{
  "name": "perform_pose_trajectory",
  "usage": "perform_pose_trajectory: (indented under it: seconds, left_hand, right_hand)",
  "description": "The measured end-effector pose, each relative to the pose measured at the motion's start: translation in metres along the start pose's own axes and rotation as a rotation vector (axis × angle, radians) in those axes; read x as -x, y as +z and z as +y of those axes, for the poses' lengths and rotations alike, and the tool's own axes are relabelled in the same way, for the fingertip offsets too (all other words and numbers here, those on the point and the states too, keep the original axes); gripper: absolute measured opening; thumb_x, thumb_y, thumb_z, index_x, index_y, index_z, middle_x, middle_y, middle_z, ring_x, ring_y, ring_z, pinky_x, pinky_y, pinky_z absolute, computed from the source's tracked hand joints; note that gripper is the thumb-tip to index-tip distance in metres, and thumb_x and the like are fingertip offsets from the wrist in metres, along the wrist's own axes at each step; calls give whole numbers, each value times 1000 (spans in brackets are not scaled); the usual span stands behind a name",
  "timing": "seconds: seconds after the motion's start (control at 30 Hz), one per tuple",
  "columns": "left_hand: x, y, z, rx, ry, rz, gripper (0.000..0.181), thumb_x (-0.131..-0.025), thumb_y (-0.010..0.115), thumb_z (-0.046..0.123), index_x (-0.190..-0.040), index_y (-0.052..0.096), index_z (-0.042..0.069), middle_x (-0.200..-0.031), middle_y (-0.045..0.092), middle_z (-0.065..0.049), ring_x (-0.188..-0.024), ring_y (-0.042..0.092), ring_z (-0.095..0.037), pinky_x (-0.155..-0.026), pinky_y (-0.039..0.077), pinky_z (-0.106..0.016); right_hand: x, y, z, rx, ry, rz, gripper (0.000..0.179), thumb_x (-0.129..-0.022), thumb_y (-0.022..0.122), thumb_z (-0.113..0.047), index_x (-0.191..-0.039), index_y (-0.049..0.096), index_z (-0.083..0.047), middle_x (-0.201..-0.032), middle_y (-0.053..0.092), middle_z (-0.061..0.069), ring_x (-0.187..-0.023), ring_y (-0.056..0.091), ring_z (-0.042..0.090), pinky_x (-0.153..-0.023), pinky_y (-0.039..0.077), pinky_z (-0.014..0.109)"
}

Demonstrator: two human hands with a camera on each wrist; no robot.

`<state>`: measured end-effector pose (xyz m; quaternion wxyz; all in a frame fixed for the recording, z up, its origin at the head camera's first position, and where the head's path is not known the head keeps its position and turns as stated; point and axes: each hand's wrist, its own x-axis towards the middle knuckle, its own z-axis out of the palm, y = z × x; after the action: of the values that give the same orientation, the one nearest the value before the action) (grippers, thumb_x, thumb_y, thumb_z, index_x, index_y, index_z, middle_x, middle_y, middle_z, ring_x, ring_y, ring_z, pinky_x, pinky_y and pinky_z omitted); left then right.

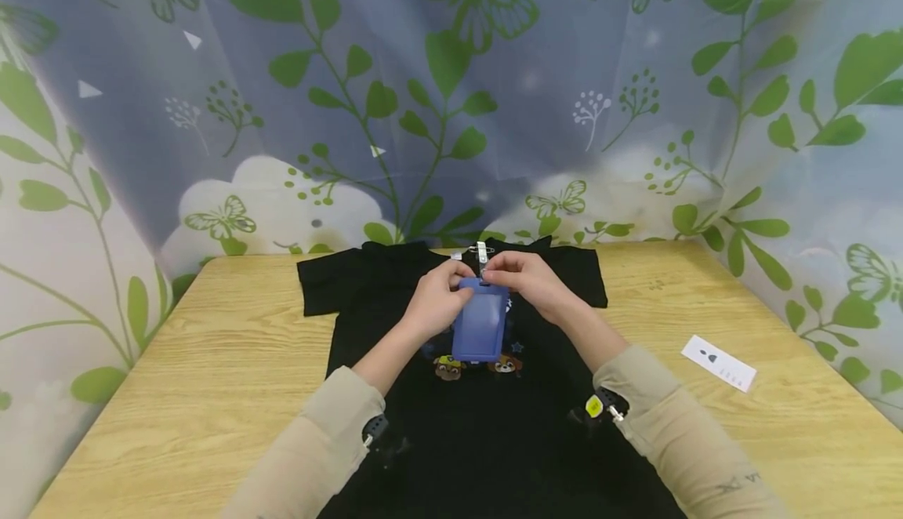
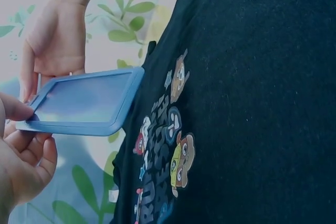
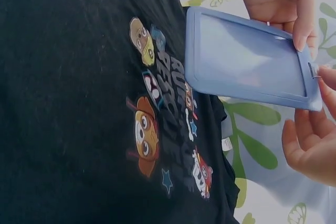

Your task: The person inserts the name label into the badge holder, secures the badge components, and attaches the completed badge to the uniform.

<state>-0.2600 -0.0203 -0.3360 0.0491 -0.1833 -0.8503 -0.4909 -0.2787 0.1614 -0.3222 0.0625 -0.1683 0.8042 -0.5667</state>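
Note:
A blue badge holder (image 1: 480, 323) with a clear window hangs upright over the chest of a black T-shirt (image 1: 494, 440). My left hand (image 1: 440, 295) pinches its upper left corner, thumb on the front face, as the left wrist view also shows. At the top edge, my right hand (image 1: 525, 276) pinches the strap of the metal clip (image 1: 482, 252) between thumb and fingers. In the right wrist view a small metal loop sits in the slot of the badge holder (image 3: 247, 59), beside the right fingertips (image 3: 326, 77). Printed cartoon dogs (image 1: 447, 368) show below the holder.
The T-shirt lies flat on a wooden table (image 1: 240, 378), collar toward the back. A white card (image 1: 719, 363) with a small dark print lies at the right. Behind the table hangs a patterned curtain (image 1: 536, 96) with leaves and butterflies.

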Motion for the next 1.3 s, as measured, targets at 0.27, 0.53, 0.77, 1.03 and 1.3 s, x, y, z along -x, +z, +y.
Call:
perform_pose_trajectory:
  seconds: [0.27, 0.53, 0.77, 1.03, 1.3]
  left_hand:
    - [2, -8, -1, 50, -9, -6, 15, -91, 58, 17, -102, 61, 8, -85, 64, -5, -66, 55, -16, -60, 45, -28]
    - [0, -12, 0, 50, 23, 48, 22, -92, 59, 23, -105, 66, 7, -85, 65, -6, -59, 55, -14, -53, 46, -27]
    - [0, -14, -2, -35, 48, 114, 22, -90, 61, 24, -102, 69, 8, -94, 68, -5, -67, 56, -15, -60, 45, -26]
    - [4, -18, -3, -67, 105, 159, 22, -89, 63, 20, -104, 71, 6, -92, 69, -7, -52, 52, -10, -53, 43, -24]
    - [2, -21, -7, -256, 249, 223, 18, -86, 65, 15, -101, 72, 6, -95, 70, -7, -60, 58, -13, -61, 46, -28]
  right_hand:
    - [-4, 7, -4, -21, -35, 68, 24, -90, 61, -19, -104, 63, 0, -95, 62, 3, -84, 52, 21, -75, 43, 38]
    - [-5, 19, -12, -86, -54, 132, 28, -89, 63, -20, -106, 64, 2, -104, 61, 8, -99, 52, 24, -86, 42, 40]
    - [-4, 21, -13, -85, -82, 135, 31, -93, 57, -20, -111, 62, 5, -109, 60, 13, -105, 52, 27, -92, 40, 43]
    - [-7, 21, -21, -37, -105, 194, 40, -99, 44, -29, -110, 61, 5, -107, 58, 23, -100, 54, 28, -90, 41, 42]
    - [-5, 13, -32, 46, -56, 163, 49, -97, 42, -41, -100, 64, 3, -93, 57, 13, -87, 53, 22, -79, 42, 33]
